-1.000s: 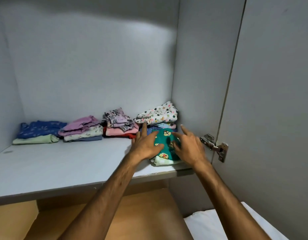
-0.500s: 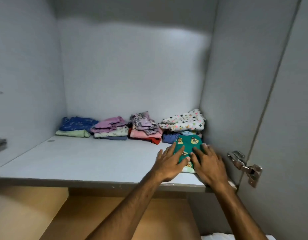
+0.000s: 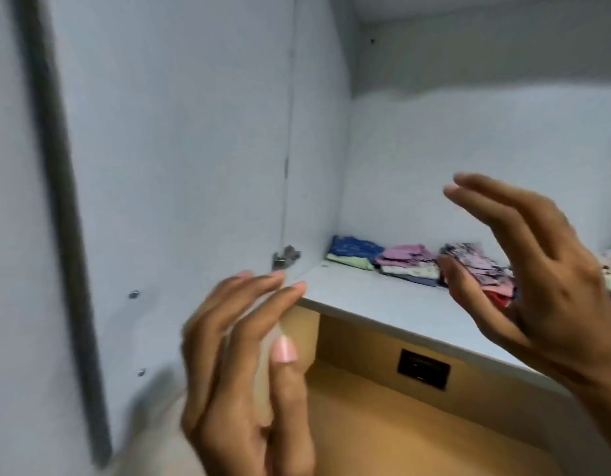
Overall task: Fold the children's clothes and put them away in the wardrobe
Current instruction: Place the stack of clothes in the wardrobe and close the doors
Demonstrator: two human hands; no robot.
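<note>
Head view: both hands up in front of the wardrobe, nothing in either one.

The left hand is blurry, low in the middle of the shot, fingers loosely apart and pointing up toward the grey shelf edge. The right hand is raised on the right, fingers spread wide, just in front of the shelf. The folded kids' clothes sit in a row along the back of the shelf: a blue and pale green stack nearest the left wall, a pink pile beside it, then a patterned pile partly hidden behind the right hand. A metal hinge shows on the left wall, with a wooden drawer front below the shelf.
</note>
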